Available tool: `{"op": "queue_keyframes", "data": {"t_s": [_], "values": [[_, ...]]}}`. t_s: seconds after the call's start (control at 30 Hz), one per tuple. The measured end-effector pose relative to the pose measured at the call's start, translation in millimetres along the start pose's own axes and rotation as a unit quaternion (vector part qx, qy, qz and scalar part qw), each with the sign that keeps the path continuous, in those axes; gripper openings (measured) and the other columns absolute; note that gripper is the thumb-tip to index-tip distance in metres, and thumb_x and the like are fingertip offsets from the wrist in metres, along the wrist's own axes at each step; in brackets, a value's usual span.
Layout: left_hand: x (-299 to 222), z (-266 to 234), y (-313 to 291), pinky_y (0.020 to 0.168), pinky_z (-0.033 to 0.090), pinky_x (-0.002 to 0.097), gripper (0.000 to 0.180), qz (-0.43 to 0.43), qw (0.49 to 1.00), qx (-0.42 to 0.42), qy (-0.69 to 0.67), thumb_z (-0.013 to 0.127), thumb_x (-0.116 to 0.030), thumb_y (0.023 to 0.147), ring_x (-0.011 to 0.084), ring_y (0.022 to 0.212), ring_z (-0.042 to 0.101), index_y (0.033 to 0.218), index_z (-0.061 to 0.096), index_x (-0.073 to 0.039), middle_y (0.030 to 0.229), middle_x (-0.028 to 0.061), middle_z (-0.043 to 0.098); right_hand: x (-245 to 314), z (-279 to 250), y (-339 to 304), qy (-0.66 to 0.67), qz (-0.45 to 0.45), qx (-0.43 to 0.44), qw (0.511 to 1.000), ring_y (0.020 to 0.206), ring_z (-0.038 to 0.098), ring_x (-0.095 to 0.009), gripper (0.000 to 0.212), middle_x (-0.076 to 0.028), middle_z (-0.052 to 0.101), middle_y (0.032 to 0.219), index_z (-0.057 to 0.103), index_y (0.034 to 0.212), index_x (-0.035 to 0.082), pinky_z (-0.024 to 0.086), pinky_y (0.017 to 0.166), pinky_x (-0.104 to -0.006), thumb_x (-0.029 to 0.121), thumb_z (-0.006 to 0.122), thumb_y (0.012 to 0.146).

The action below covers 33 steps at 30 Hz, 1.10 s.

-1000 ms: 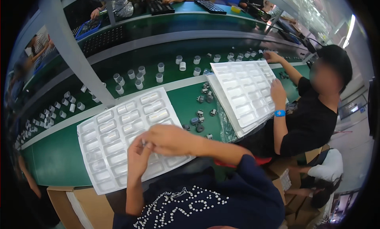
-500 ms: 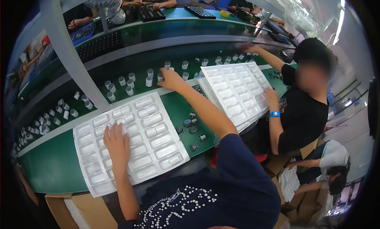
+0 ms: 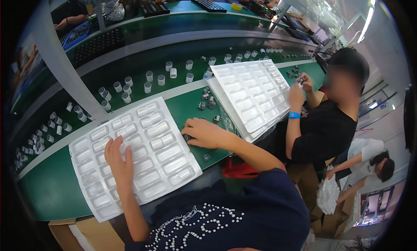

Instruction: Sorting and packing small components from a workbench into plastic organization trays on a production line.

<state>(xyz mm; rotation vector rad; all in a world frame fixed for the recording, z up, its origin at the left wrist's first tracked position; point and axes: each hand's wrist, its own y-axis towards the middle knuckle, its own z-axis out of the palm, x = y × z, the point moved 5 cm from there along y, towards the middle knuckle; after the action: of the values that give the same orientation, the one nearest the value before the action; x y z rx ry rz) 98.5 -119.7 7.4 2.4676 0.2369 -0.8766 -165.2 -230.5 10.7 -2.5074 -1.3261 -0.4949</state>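
Observation:
A white moulded tray [image 3: 174, 154] lies in front of me, with several white cylinders in its far pockets. My left hand [image 3: 119, 162] lies on this tray, its fingers stretched over the pockets. Just past the tray's right edge, my right hand [image 3: 204, 133] is closed around a small dark part [image 3: 187, 137], mostly hidden by the fingers. Other small dark and metallic parts [image 3: 207, 100] are scattered on the green bench beyond that hand. White cylinders with grey tops [image 3: 161, 80] stand on the green conveyor belt.
A grey post [image 3: 71, 64] rises left of the tray. To the right, a stack of white trays [image 3: 252, 94] lies before a co-worker [image 3: 323, 120], whose hands meet at a small part. An open cardboard box [image 3: 93, 233] is below the bench; another person bends over boxes at far right.
My right hand has come back from the cylinders on the belt to the dark parts beside the tray. The co-worker's reaching hand has drawn back to the other. My left hand stays on the tray.

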Motion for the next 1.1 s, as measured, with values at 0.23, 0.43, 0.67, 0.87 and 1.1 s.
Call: {"op": "queue_keyframes", "data": {"t_s": [0.23,0.43,0.67,0.87,1.1], "values": [[-26,-28,-11,0.099,0.040,0.0381,0.032,-0.046,0.991,0.003,-0.124,0.066,-0.004,0.082,0.0300,0.113,0.054,0.113,0.058,-0.001,0.122,0.0165,0.055,-9,-18,3,0.051,0.022,-0.063,0.996,0.093,0.059,-0.029,0.032,-0.013,0.058,0.098,0.060,0.112,0.007,0.048,0.081,-0.0387,0.017,0.066,0.083],[-46,-13,-55,0.075,0.052,0.0321,0.031,-0.210,0.737,0.118,-0.632,0.066,-0.004,0.081,0.0219,0.089,0.060,0.111,0.058,0.000,0.113,0.0133,0.056,-17,-6,0,0.505,0.106,-0.104,0.850,0.086,0.063,-0.015,0.023,-0.011,0.064,0.104,0.059,0.114,0.000,0.052,0.076,-0.0299,0.013,0.056,0.095],[-49,-1,-71,0.089,0.049,0.0374,0.023,-0.298,0.621,0.106,-0.717,0.055,-0.009,0.093,0.0224,0.107,0.057,0.115,0.057,-0.001,0.118,0.0177,0.058,43,33,11,0.822,0.049,-0.053,0.565,0.094,0.064,-0.021,0.029,-0.014,0.063,0.113,0.055,0.121,0.000,0.053,0.086,-0.0347,0.005,0.057,0.093],[-46,3,-57,0.094,0.049,0.0351,0.030,-0.290,0.605,0.099,-0.735,0.056,-0.010,0.093,0.0226,0.111,0.057,0.120,0.053,0.000,0.121,0.0174,0.059,61,47,12,0.866,0.021,-0.134,0.481,0.091,0.056,-0.020,0.048,-0.012,0.056,0.102,0.040,0.136,-0.002,0.051,0.075,-0.0298,0.028,0.048,0.099],[-50,4,-65,0.097,0.049,0.0344,0.026,-0.307,0.526,0.099,-0.787,0.058,0.000,0.091,0.0210,0.108,0.059,0.117,0.055,-0.001,0.121,0.0156,0.059,93,30,35,0.805,-0.061,-0.169,0.566,0.081,0.054,-0.017,0.051,-0.010,0.054,0.090,0.036,0.139,-0.004,0.050,0.072,-0.0296,0.027,0.044,0.099]]}}
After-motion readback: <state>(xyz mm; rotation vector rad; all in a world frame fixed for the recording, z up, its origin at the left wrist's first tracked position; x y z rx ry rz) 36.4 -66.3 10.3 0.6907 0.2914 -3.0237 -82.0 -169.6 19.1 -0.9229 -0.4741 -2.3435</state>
